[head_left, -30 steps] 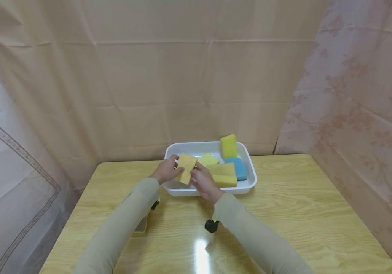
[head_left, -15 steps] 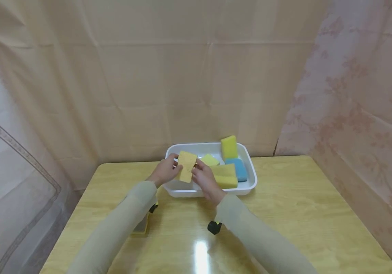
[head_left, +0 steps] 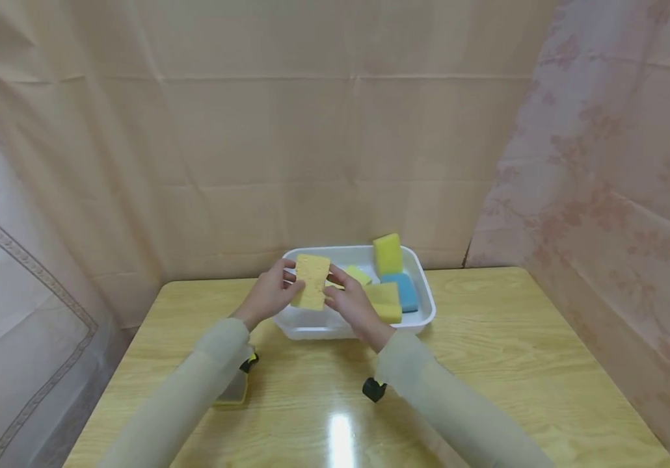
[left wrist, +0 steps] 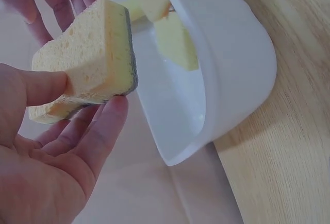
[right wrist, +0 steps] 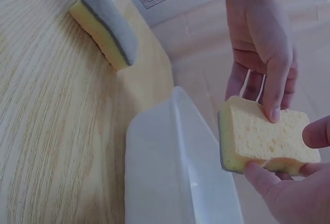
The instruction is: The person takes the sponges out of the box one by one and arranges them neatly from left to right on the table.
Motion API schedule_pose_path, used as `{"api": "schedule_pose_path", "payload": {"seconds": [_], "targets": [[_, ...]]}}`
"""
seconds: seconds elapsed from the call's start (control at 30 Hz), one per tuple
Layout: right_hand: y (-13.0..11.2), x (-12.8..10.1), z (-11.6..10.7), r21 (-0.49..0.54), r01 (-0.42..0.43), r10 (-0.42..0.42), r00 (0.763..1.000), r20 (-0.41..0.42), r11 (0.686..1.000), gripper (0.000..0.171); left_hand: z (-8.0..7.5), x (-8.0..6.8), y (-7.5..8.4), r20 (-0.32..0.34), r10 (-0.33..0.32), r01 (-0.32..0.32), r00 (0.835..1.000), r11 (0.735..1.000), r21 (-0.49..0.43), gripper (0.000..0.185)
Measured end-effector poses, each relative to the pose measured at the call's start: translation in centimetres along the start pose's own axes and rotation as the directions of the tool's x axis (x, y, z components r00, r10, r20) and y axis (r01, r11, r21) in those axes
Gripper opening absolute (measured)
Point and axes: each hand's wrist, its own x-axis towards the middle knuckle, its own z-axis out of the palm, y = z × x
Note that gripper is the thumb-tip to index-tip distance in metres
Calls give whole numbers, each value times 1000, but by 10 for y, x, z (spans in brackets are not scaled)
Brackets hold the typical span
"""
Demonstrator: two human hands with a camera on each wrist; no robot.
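Observation:
Both hands hold one sponge (head_left: 311,283) above the left end of a white tray. Its upper face is pale yellow and porous, and a thin grey scouring layer shows on its underside in the left wrist view. My left hand (head_left: 269,292) pinches it, thumb (left wrist: 49,86) on the porous face and fingers beneath. From the other side, my right hand (head_left: 355,302) grips the edge, with a fingertip (right wrist: 258,175) along the side and its thumb over the porous face. In the right wrist view the grey layer (right wrist: 223,141) faces away.
The white tray (head_left: 326,333) stands at the table's back edge. Inside are a blue sponge (head_left: 402,292) and several yellow ones, one upright yellow sponge (head_left: 388,253) leaning at the back. Another grey-topped sponge (right wrist: 105,26) lies on the wooden table (head_left: 475,364), left of the tray.
The held sponge has been raised slightly and shifted left, its porous face turned more squarely to the head view. Both hands stay on it; the left wrist has moved left.

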Motion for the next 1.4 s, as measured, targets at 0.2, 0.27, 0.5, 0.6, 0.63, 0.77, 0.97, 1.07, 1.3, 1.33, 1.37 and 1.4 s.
{"api": "schedule_pose_path", "payload": {"seconds": [0.2, 0.27, 0.5, 0.6, 0.63, 0.77, 0.97, 1.07, 1.3, 1.33, 1.37, 1.4], "targets": [[-4, -7, -1, -7, 26, -26, 998, 57, 1000, 59, -4, -10, -1, -14, -6, 4, 1000, 997, -74, 45], [-5, -10, 0, -12, 37, -37, 997, 75, 999, 58, -5, -14, -2, -21, -12, 10, 1000, 996, -94, 46], [-8, -16, 3, -55, 42, -34, 989, 142, 998, 56, -10, -31, -7, -25, -69, 65, 997, 989, -136, 51], [-8, -18, 3, -82, 48, -34, 986, 164, 995, 56, -10, -36, -9, -37, -80, 74, 996, 986, -149, 51], [-9, -19, 3, -86, 50, -35, 985, 166, 995, 56, -10, -37, -10, -41, -79, 72, 996, 986, -152, 51], [-9, -23, 5, -105, 75, -56, 984, 170, 992, 58, -9, -40, -11, -58, -85, 75, 995, 984, -159, 51], [-9, -28, 7, -151, 101, -75, 983, 168, 983, 58, -8, -47, -11, -73, -96, 83, 993, 983, -166, 52], [-7, -30, 9, -166, 109, -78, 981, 180, 980, 58, -8, -52, -12, -83, -111, 96, 990, 982, -163, 53], [4, -37, 13, -190, 115, -69, 971, 230, 975, 58, -6, -69, -15, -91, -148, 136, 985, 982, -129, 53], [6, -39, 14, -187, 121, -75, 969, 236, 975, 59, -5, -71, -16, -92, -155, 143, 984, 982, -127, 52], [6, -40, 14, -192, 125, -77, 968, 239, 974, 59, -5, -73, -17, -95, -163, 151, 982, 981, -125, 51], [7, -41, 15, -193, 132, -83, 967, 242, 972, 59, -5, -75, -17, -98, -161, 148, 982, 981, -127, 50]]}}
